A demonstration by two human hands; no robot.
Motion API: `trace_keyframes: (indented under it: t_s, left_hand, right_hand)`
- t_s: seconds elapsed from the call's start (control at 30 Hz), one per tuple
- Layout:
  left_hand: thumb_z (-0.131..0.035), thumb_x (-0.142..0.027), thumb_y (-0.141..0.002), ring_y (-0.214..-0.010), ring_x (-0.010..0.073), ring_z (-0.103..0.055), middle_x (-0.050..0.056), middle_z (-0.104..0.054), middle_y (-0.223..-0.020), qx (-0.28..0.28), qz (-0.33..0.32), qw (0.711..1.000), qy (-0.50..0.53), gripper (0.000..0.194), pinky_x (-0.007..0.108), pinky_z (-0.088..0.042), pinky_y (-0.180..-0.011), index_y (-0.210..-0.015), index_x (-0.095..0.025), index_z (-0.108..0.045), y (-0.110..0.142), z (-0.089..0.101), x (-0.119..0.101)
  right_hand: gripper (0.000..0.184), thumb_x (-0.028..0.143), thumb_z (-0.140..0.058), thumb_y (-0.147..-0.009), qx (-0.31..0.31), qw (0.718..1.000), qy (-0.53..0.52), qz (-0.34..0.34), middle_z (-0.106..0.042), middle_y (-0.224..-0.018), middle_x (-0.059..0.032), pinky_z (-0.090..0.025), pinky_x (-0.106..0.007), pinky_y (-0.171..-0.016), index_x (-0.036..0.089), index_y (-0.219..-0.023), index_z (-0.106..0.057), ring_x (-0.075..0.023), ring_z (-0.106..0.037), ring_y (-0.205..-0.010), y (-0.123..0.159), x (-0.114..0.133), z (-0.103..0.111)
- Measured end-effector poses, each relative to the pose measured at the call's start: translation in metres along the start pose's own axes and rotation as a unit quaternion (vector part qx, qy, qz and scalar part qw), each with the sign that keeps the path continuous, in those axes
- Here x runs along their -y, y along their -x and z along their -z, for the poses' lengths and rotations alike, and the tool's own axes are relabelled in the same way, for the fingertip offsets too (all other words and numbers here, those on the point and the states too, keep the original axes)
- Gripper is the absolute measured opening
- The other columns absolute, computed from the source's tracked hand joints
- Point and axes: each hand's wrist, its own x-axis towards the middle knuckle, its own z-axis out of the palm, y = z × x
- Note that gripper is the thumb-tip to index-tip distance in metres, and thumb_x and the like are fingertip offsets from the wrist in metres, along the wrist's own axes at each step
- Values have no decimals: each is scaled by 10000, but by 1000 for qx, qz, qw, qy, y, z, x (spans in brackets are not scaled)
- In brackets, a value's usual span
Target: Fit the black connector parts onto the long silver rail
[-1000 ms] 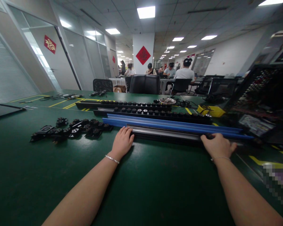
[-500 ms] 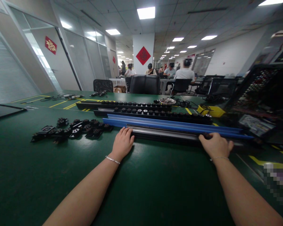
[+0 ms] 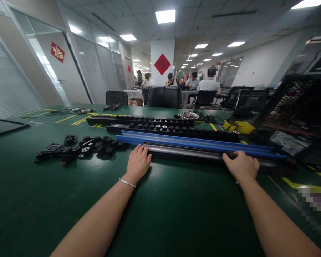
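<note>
A long black rail (image 3: 187, 152) with a shiny grey channel lies across the green table in front of me. My left hand (image 3: 139, 159) holds its left end, fingers over the far edge. Farther right on the same rail, my right hand (image 3: 242, 164) is closed around a small dark module (image 3: 231, 155), mostly hidden by the fingers. Just behind the rail lies a long blue rail (image 3: 195, 140). Black modules (image 3: 96, 144) are heaped to the left of my left hand.
Behind the blue rail are two black rails (image 3: 141, 119) fitted with rows of modules. A metal dish (image 3: 189, 115), a yellow bin (image 3: 240, 126) and cables stand farther back. A flat black panel (image 3: 6, 126) lies at left. People sit at distant desks.
My right hand has moved a little to the left along the rail with the dark module. My left hand stays at the rail's left end.
</note>
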Motion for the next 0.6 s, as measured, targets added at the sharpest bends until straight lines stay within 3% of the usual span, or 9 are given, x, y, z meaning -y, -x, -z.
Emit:
trace_keyframes:
  t_s: [0.17,0.6]
  left_hand:
    - [-401,-335,-911,-1263,282,-443,97,-583,-1274,-30,14,999,6,353,449,-404,-1014,-1170,-179,-582,-4,0,7]
    - [-400,-325,-914,-1248,266,-450,108,-577,-1264,-46,-29,998,43,342,447,-401,-1029,-1161,-171,-580,-11,2,4]
  right_hand:
    - [377,537,-500,-723,-5,1000,-10,16,-630,-769,-111,-351,-476,-934,187,-837,-583,-308,-586,-871,0,0,-2]
    - [399,544,-483,-748,12,999,-13,34,-641,-775,-130,-413,-439,-827,174,-847,-596,-315,-596,-861,5,11,4]
